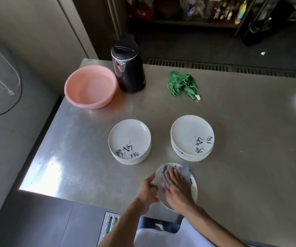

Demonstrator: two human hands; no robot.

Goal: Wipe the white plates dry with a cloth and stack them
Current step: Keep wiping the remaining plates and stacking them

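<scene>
Atop white plate: pressing grey cloth flat with spread right hand | at plate's left rim: gripping with curled left hand | beyond plate: left plate stack, right plate stack

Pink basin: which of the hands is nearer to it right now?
Left. The left hand grips the rim of the plate on the side toward the basin. The right hand presses the cloth on the plate, farther right. Neither touches the basin.

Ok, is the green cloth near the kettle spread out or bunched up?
Bunched up. The green cloth lies in a crumpled, creased heap on the steel table, one twisted corner trailing out.
</scene>
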